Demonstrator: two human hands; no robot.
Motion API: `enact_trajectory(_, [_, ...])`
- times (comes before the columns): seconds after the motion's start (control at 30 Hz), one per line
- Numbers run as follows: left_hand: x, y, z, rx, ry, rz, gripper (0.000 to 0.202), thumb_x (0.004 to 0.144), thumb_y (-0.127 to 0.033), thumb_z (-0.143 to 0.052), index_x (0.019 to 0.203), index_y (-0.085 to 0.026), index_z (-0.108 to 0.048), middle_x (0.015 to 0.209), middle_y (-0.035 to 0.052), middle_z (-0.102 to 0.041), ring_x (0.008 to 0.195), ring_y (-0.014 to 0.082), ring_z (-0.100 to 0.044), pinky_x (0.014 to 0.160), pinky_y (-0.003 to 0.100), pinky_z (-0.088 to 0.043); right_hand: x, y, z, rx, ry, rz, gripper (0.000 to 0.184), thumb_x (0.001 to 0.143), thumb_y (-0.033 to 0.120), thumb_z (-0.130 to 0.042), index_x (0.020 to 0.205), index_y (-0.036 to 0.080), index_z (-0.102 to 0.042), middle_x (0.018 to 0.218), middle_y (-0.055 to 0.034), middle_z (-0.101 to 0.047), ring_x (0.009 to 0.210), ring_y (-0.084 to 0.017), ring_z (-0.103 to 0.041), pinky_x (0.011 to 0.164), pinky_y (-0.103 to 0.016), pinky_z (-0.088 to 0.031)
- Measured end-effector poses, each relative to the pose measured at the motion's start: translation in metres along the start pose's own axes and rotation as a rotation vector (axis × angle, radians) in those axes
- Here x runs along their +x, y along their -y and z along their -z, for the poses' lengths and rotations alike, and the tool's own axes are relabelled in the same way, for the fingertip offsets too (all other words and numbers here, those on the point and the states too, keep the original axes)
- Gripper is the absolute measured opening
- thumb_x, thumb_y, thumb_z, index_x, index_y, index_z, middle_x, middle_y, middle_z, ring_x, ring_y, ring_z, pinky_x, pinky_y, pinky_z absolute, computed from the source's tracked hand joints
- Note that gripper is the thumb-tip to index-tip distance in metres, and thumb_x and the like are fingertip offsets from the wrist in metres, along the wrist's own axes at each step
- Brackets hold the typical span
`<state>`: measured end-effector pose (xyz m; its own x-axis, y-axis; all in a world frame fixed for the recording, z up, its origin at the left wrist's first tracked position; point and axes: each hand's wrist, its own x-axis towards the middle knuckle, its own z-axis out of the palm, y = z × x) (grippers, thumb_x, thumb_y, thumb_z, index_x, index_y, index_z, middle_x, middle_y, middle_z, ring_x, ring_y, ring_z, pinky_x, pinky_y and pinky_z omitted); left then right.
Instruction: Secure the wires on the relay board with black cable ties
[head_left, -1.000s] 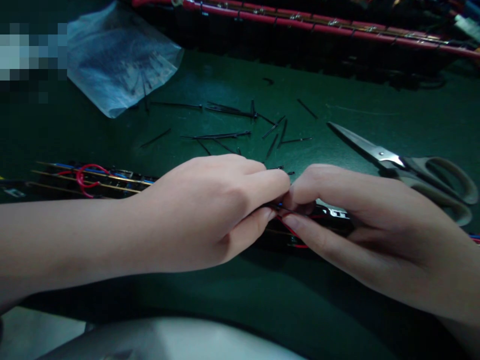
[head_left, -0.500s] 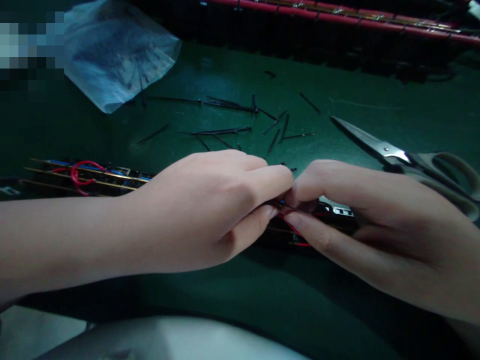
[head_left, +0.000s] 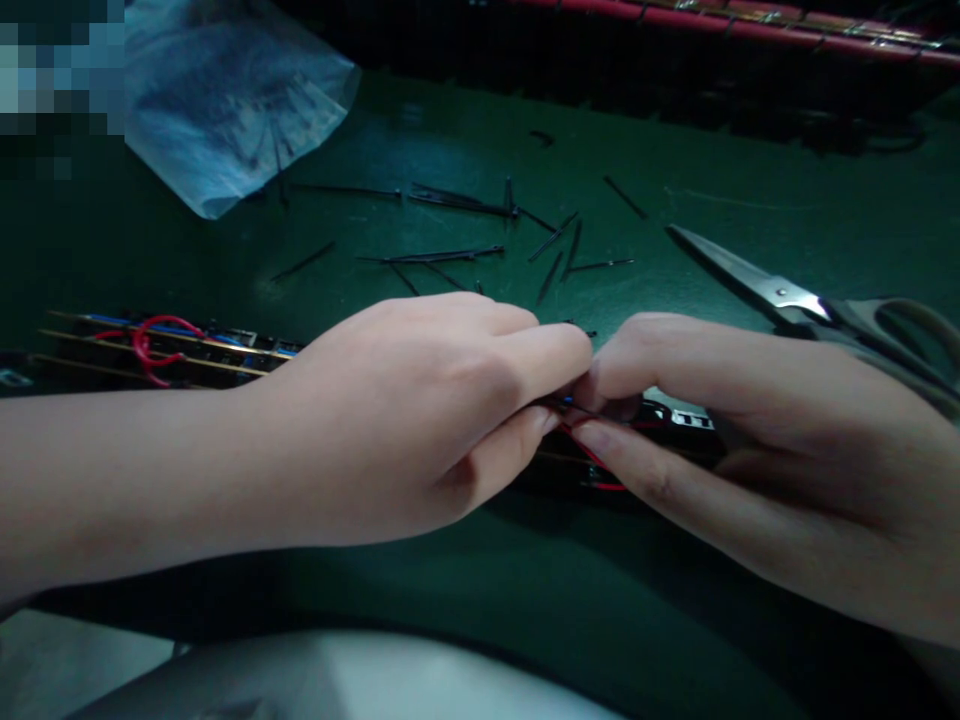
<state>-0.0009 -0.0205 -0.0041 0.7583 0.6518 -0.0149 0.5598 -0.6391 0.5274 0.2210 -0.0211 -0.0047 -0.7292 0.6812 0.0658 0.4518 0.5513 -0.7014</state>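
Note:
My left hand (head_left: 450,400) and my right hand (head_left: 720,420) meet over a long wired assembly (head_left: 225,352) with brass-coloured rods and red and blue wires. Both hands are closed in a pinch, fingertips nearly touching. Between them runs a thin black strip that looks like a cable tie (head_left: 589,410); most of it is hidden by the fingers. A red wire (head_left: 592,452) passes just below the fingertips. The left hand and forearm cover the middle of the assembly.
Several loose black cable ties (head_left: 457,200) lie scattered beyond my hands on the green table (head_left: 450,120). Scissors (head_left: 795,295) rest at the right, partly behind my right hand. A clear plastic bag (head_left: 232,100) lies back left. Red-edged assemblies (head_left: 712,25) line the back.
The view has shifted slightly, so the table things sit a little differently in it. Both hands keep the same pinch at the same spot on the assembly.

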Motion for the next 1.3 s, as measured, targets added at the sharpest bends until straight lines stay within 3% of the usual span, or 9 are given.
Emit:
enact_trajectory(0.53, [0.0001, -0.0001, 0.0017, -0.011, 0.012, 0.016, 0.011, 0.093, -0.018, -0.049, 0.084, -0.022, -0.054, 0.078, -0.0010, -0.058, 0.070, 0.0163, -0.052, 0.057, 0.031, -0.033, -0.0016, 0.0013, -0.0011, 0.035, 0.021, -0.026, 0.008, 0.096, 0.019, -0.055, 0.092, 0.023, -0.061, 0.083, 0.0038, -0.064, 0.072, -0.006, -0.059, 0.062, -0.022, -0.047])
enact_trajectory(0.93, [0.0002, 0.0014, 0.0017, 0.014, 0.014, 0.015, 0.012, 0.090, -0.017, -0.047, 0.094, -0.023, -0.056, 0.074, -0.0022, -0.054, 0.064, 0.0144, -0.048, 0.057, 0.030, -0.031, -0.0039, -0.0031, -0.0012, 0.050, 0.015, -0.001, 0.006, 0.095, 0.020, -0.057, 0.096, 0.025, -0.061, 0.083, 0.0015, -0.066, 0.069, -0.010, -0.062, 0.059, -0.027, -0.050])
enact_trajectory(1.13, [-0.0017, 0.0014, 0.0014, 0.007, -0.009, 0.000, 0.008, 0.091, -0.015, -0.048, 0.089, -0.023, -0.050, 0.076, -0.0018, -0.054, 0.068, 0.0146, -0.049, 0.058, 0.031, -0.031, -0.0027, -0.0035, -0.0030, 0.045, -0.004, 0.011, 0.007, 0.094, 0.019, -0.059, 0.094, 0.025, -0.062, 0.083, 0.0029, -0.065, 0.068, -0.009, -0.061, 0.057, -0.026, -0.050])
enact_trajectory(1.3, [-0.0037, 0.0022, 0.0009, 0.013, -0.019, -0.021, 0.010, 0.092, -0.017, -0.048, 0.097, -0.021, -0.055, 0.080, -0.0020, -0.058, 0.071, 0.0143, -0.052, 0.061, 0.030, -0.034, 0.0003, -0.0010, -0.0017, 0.057, -0.012, 0.009, 0.010, 0.090, 0.016, -0.062, 0.091, 0.025, -0.063, 0.082, 0.0037, -0.065, 0.067, -0.008, -0.060, 0.055, -0.024, -0.047])
